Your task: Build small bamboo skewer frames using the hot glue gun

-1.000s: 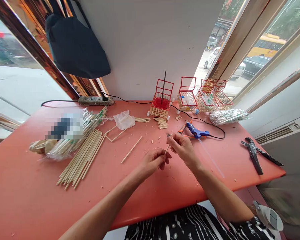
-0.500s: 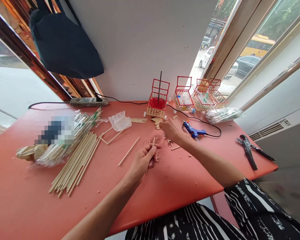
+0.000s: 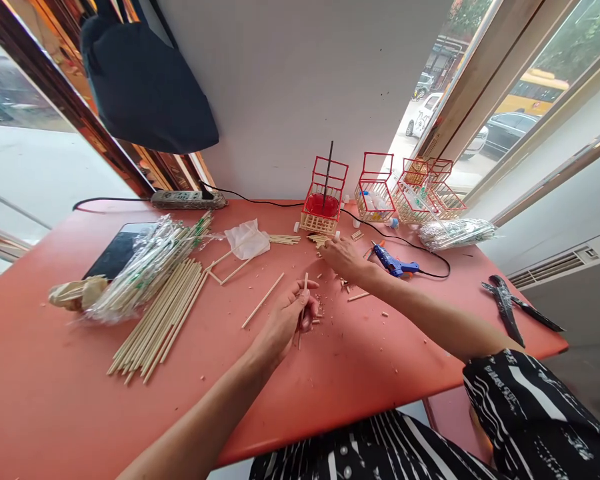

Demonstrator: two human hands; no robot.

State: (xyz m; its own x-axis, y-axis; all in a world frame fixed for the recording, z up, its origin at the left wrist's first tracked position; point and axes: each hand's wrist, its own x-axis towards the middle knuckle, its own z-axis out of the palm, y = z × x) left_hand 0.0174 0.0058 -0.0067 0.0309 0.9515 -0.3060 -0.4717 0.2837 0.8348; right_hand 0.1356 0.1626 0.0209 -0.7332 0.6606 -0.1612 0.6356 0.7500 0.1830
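My left hand [image 3: 293, 315] is closed round a thin wooden stick [image 3: 307, 281], held nearly upright with its tip above the thumb. My right hand [image 3: 344, 259] reaches forward with its fingers bent down at a small pile of short sticks [image 3: 317, 238]. Its fingertips look pinched together, and what may be between them is hidden. Behind that pile stands a small stick-built frame [image 3: 325, 223] with red upper bars, a red seat-like part and a dark upright rod. One loose stick [image 3: 263, 301] lies left of my left hand, and small offcuts [image 3: 318, 316] are scattered beside it.
Long wooden sticks [image 3: 157, 320] lie at the left near plastic-wrapped sticks [image 3: 145, 267]. A blue glue gun [image 3: 394, 261] with a black cord lies right of my right hand, and black-handled pliers [image 3: 507, 307] near the right edge. Several red-topped stick baskets [image 3: 375, 200] stand behind.
The view has shifted slightly, so the table's things appear further right. My right hand has edged left over the short sticks. The left hand keeps its stick.
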